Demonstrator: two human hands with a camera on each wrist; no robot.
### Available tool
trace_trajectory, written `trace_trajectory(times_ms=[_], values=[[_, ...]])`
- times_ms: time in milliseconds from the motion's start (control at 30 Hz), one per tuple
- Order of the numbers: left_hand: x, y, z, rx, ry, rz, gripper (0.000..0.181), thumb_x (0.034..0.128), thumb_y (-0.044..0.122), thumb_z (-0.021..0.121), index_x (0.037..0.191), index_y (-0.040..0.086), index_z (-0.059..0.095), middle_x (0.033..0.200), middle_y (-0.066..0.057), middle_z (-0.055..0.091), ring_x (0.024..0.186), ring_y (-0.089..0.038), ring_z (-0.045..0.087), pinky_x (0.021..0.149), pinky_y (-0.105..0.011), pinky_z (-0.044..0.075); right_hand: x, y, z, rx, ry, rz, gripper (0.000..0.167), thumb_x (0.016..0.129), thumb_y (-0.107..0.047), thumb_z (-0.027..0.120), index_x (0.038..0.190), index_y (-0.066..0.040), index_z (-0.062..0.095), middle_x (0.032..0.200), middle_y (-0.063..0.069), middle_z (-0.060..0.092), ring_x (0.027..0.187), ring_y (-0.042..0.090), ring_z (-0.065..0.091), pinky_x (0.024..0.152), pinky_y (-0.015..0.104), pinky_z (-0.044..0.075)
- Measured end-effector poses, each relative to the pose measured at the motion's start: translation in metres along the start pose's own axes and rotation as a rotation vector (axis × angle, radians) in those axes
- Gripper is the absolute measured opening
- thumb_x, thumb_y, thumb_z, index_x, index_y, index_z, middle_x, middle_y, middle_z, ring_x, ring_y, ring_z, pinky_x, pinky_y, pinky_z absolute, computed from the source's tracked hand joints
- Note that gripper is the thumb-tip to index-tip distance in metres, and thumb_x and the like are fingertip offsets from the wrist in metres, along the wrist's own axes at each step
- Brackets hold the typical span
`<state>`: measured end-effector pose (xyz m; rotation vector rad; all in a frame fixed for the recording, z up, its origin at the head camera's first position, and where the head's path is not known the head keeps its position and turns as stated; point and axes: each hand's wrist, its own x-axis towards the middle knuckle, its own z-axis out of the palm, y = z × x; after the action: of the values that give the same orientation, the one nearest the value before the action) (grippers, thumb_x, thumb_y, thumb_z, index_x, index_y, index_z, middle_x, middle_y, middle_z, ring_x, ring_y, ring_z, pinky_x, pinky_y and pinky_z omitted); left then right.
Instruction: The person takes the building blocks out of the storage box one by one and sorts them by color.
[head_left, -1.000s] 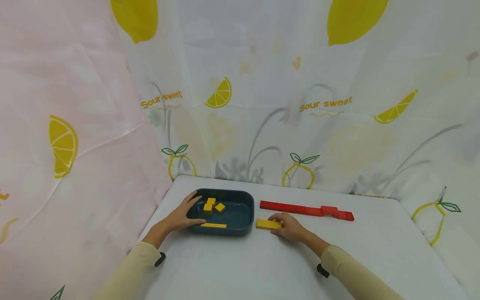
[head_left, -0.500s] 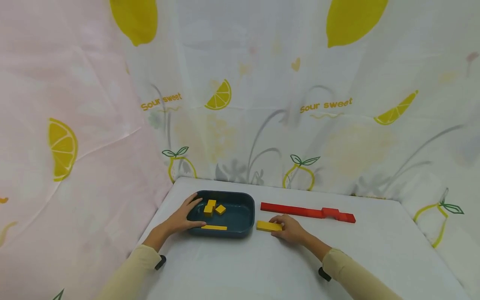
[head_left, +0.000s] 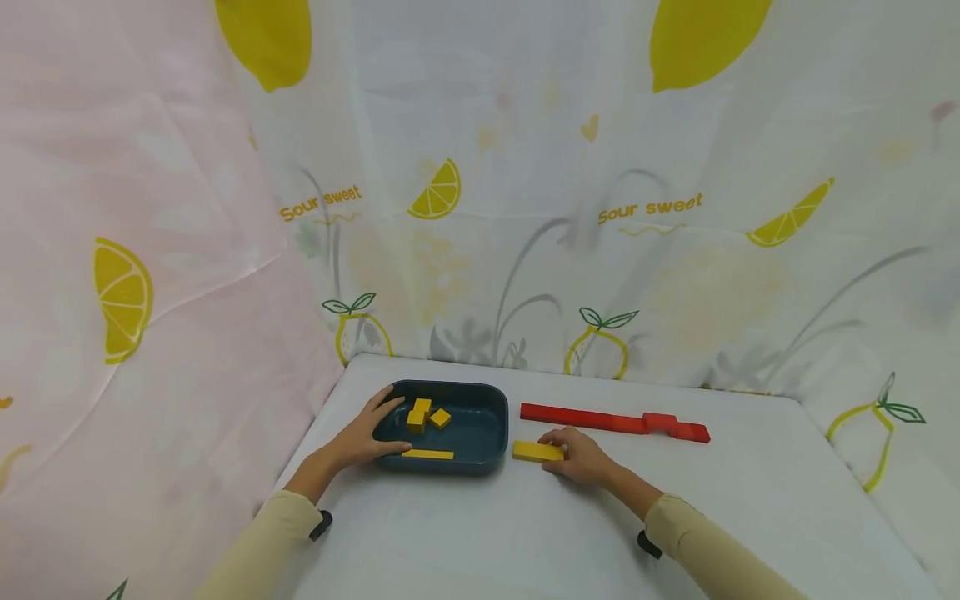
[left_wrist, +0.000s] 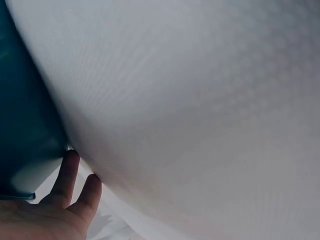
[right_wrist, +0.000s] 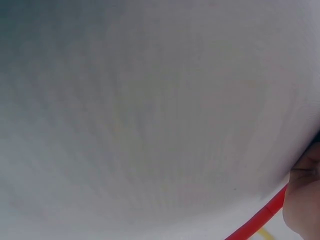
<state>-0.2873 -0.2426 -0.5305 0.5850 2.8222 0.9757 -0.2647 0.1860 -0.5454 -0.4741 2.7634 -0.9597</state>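
A dark blue tray (head_left: 480, 429) lies on the white table. At its left end my left hand (head_left: 358, 437) grips it, thumb over the near rim and fingers spread at the far left corner. The left wrist view shows fingers of that hand (left_wrist: 60, 210) against the outside of the tray (left_wrist: 25, 110). Right of the tray, a flat yellow block (head_left: 531, 451) has its right end between the thumb and fingers of my right hand (head_left: 585, 458). In the right wrist view, only part of this hand (right_wrist: 304, 200) shows, and its fingertips are out of sight.
Small yellow blocks (head_left: 441, 417) and a thin yellow strip (head_left: 431, 454) lie inside the tray. Behind my right hand, a long row of red blocks (head_left: 577, 416) runs rightward, with a raised piece (head_left: 659, 421) near its right end. Lemon-print cloth (head_left: 495, 275) hangs behind the table.
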Motion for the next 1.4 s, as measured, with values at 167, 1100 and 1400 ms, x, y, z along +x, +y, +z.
trace_trajectory(times_ms=[167, 1100, 1400], values=[[0.000, -0.001, 0.000, 0.000, -0.003, -0.008, 0.097, 0.0792, 0.056, 0.076, 0.155, 0.014, 0.032, 0.167, -0.013, 0.008, 0.149, -0.043, 0.018, 0.111, -0.070, 0.025, 0.003, 0.001, 0.002, 0.004, -0.001, 0.010, 0.035, 0.084, -0.023, 0.079, 0.117, -0.020, 0.069, 0.110, 0.000, 0.064, 0.095, 0.014, 0.054, 0.085, 0.034, 0.051], [-0.005, 0.001, 0.001, -0.023, -0.024, -0.017, 0.098, 0.0798, 0.053, 0.077, 0.156, 0.013, 0.030, 0.166, -0.013, 0.006, 0.148, -0.045, 0.018, 0.111, -0.071, 0.025, -0.013, -0.016, -0.012, 0.126, 0.085, -0.115, 0.075, 0.078, -0.037, 0.084, 0.140, -0.014, 0.049, 0.122, 0.016, 0.056, 0.077, 0.015, 0.052, 0.063, 0.021, 0.051], [0.000, 0.002, -0.002, -0.020, -0.024, -0.033, 0.099, 0.0792, 0.054, 0.077, 0.156, 0.013, 0.029, 0.167, -0.013, 0.005, 0.149, -0.044, 0.017, 0.112, -0.070, 0.025, 0.002, -0.047, -0.030, 0.052, 0.082, -0.253, 0.072, 0.082, -0.037, 0.080, 0.142, -0.014, 0.048, 0.124, 0.014, 0.056, 0.064, 0.010, 0.050, 0.056, 0.021, 0.048]])
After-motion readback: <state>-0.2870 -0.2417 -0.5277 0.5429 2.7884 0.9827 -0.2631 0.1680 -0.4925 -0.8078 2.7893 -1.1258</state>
